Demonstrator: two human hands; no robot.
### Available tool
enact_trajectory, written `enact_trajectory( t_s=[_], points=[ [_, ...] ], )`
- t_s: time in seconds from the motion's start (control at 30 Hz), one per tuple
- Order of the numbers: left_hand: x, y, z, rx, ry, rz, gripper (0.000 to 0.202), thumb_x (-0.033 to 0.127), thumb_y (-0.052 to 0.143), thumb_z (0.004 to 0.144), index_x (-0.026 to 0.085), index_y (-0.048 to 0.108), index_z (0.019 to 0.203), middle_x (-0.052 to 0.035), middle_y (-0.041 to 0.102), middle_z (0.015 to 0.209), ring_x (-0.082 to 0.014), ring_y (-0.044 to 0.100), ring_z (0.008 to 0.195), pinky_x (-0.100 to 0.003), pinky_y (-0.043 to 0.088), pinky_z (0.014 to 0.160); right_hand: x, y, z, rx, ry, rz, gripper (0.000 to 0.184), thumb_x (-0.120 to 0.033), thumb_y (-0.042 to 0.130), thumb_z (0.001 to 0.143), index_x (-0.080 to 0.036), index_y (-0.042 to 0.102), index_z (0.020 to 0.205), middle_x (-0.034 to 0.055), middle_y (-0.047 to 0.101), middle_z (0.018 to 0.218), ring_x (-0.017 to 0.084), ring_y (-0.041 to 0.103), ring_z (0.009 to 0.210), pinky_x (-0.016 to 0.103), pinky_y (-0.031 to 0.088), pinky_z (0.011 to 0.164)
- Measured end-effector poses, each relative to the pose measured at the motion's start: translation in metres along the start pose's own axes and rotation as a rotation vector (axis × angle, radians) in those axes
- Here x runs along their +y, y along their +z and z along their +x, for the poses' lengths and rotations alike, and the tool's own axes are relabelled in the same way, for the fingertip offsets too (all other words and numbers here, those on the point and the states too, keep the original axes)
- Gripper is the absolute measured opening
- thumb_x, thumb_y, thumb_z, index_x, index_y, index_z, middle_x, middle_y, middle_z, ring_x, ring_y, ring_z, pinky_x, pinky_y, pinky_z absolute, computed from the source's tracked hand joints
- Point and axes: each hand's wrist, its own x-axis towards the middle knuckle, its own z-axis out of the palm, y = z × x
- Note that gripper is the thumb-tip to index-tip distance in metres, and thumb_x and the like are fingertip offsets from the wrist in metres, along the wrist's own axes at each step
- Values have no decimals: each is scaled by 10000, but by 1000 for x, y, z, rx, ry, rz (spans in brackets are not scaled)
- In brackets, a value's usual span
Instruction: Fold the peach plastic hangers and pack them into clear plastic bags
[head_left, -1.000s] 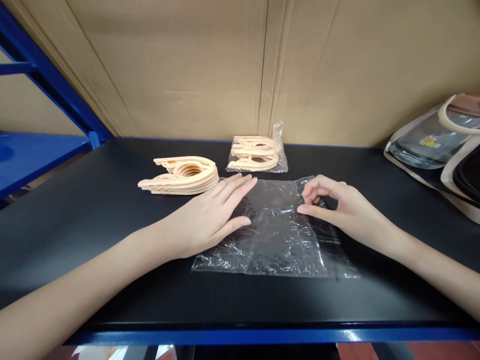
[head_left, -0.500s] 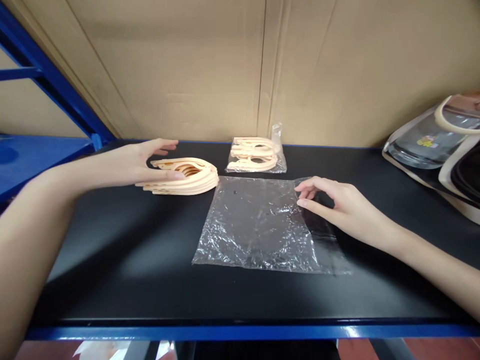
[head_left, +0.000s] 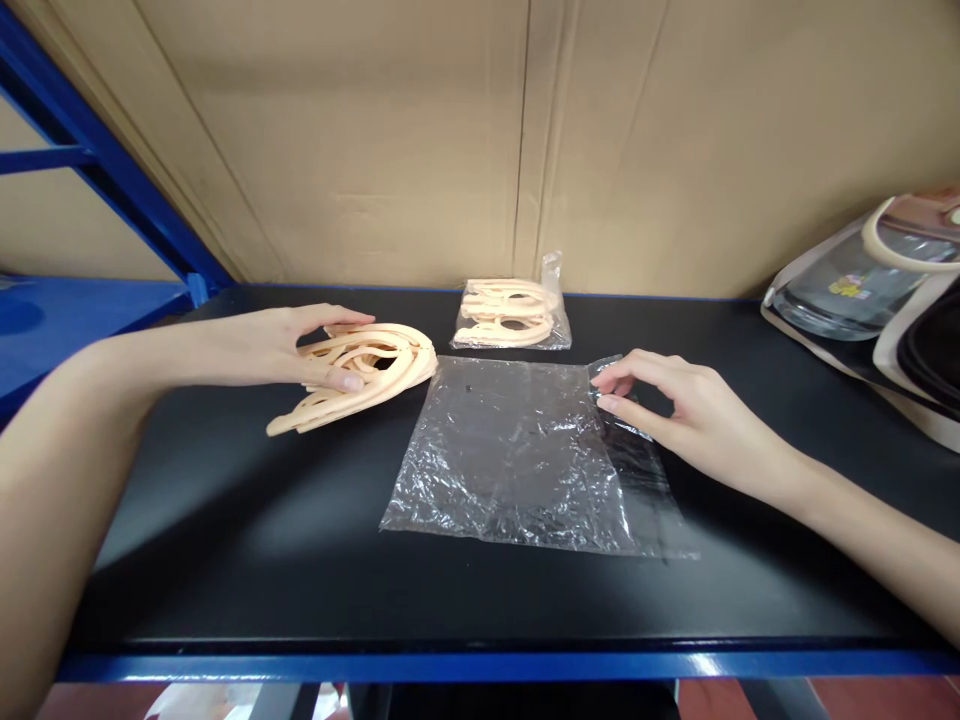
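Cream plastic folding hangers [head_left: 405, 375] lie folded in a loose stack on the left half of the black tabletop, their ends fanned out. My left hand [head_left: 322, 345] is around the stack, thumb on the near side and fingers over the far side; its palm hides part of the hangers. A clear plastic bag [head_left: 517, 450] lies flat just right of the stack. At the bag's upper right edge my right hand [head_left: 660, 400] pinches the film between thumb and fingertips, raising it slightly.
Behind the bag lies a clear packet of similar hangers [head_left: 510, 315]. A transparent bag with cream straps [head_left: 847, 285] stands at the right. Cardboard [head_left: 360, 140] forms the back wall. A blue frame post [head_left: 112, 170] rises at the left, and a blue rail [head_left: 480, 665] edges the table's front.
My left hand has come down and closed around the hangers. The neat stack has splayed, its left ends now nearer the front. My right hand has stayed almost still, lifting the bag's edge slightly.
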Motion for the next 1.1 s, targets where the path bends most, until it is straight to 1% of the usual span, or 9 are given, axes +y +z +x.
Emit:
enact_trajectory(
  t_s=[0.13, 0.3, 0.4, 0.53, 0.73, 0.83, 0.9, 1.0, 1.1],
  points=[
    [-9, 6, -3, -14, 26, 9, 1008, 865, 505, 755, 196, 374, 1496, -132, 543, 1418, -283, 622, 1149, -452, 520, 942, -1, 0, 0, 4, -7, -9, 239, -457, 545, 953, -253, 659, 1004, 21, 697, 958, 213, 653, 895, 412, 457, 848],
    [-6, 17, -13, 90, 167, 169, 1181, 869, 589, 679, 196, 209, 1572, -193, 351, 1545, -422, 360, 1376, -597, 379, 1056, -1, 0, 0, 5, -21, -8, 236, -453, 541, 955, -253, 658, 1000, 26, 698, 956, 219, 655, 893, 416, 457, 852],
    [16, 23, -21, 143, 190, 207, 1136, 841, 591, 702, 227, 197, 1573, -166, 420, 1480, -394, 414, 1312, -511, 437, 1003, -2, 0, 0, 14, -27, -19, 217, -438, 543, 958, -254, 651, 997, 20, 694, 951, 213, 655, 890, 410, 451, 851],
    [39, 25, -25, 148, 165, 248, 877, 626, 617, 813, 221, 302, 1525, -121, 529, 1331, -326, 512, 1166, -405, 462, 926, -2, 0, 1, 13, -29, -10, 207, -431, 553, 956, -249, 647, 988, 5, 691, 935, 195, 651, 867, 391, 444, 823],
    [40, 13, -17, 77, 154, 272, 648, 297, 625, 804, 260, 438, 1424, -50, 584, 1056, -253, 554, 978, -346, 473, 848, -3, -1, 1, 1, -28, 9, 225, -446, 554, 956, -249, 655, 997, 1, 687, 930, 189, 647, 864, 393, 439, 838],
    [34, 11, -15, 81, 161, 244, 442, 436, 609, 855, 189, 600, 1222, -64, 573, 1054, -225, 558, 921, -315, 480, 809, -4, -1, 0, -4, -23, 5, 231, -447, 545, 960, -251, 659, 1003, -2, 687, 929, 190, 649, 866, 390, 441, 834],
    [31, 10, -15, 111, 149, 198, 517, 611, 541, 885, 162, 644, 1120, -68, 552, 1059, -206, 566, 901, -317, 485, 823, -5, 0, -1, -5, -28, 3, 228, -444, 547, 960, -249, 659, 1001, -5, 688, 934, 187, 649, 864, 391, 439, 843],
    [31, 6, -16, 196, 178, 160, 783, 805, 384, 865, 137, 639, 1184, -75, 524, 1069, -210, 568, 953, -330, 480, 881, -4, 0, 0, 0, -39, 6, 219, -433, 555, 959, -243, 658, 996, -5, 692, 929, 183, 649, 855, 393, 439, 848],
    [44, 0, -18, 320, 228, 190, 820, 787, 347, 896, 116, 599, 1296, -96, 507, 1099, -202, 553, 925, -328, 482, 847, -3, -1, 0, 62, -82, -49, 197, -397, 561, 961, -230, 650, 1015, 13, 698, 965, 202, 639, 885, 409, 429, 847]
  ],
)
